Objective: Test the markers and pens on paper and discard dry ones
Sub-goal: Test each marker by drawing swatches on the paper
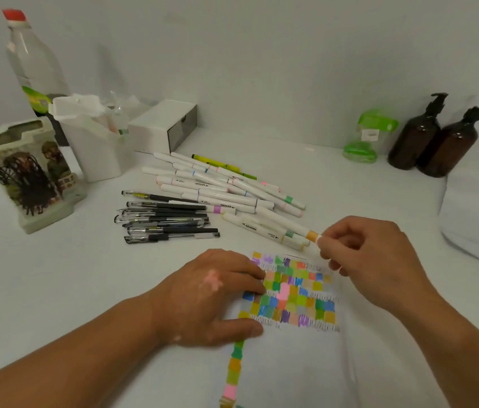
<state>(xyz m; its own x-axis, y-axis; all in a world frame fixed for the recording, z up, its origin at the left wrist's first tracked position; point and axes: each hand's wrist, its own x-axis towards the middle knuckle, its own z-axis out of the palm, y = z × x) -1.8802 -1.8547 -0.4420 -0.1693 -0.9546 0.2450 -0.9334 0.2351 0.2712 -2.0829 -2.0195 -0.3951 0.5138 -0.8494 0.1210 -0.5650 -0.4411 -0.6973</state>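
Pinching an orange-banded marker (296, 226) in right-hand fingers (339, 240), left hand (211, 295) flat on paper (291, 366) (barrels (228, 206) read "MARKER")

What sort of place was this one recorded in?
Probably a home table or desk against a plain wall: a pile of markers and black gel pens lies by swatch-covered paper, with two amber pump bottles and a large plastic bottle at the back.

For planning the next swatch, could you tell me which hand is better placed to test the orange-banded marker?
Right: the right hand pinches the orange-banded marker by the paper, while the left hand rests flat on it, holding it down.
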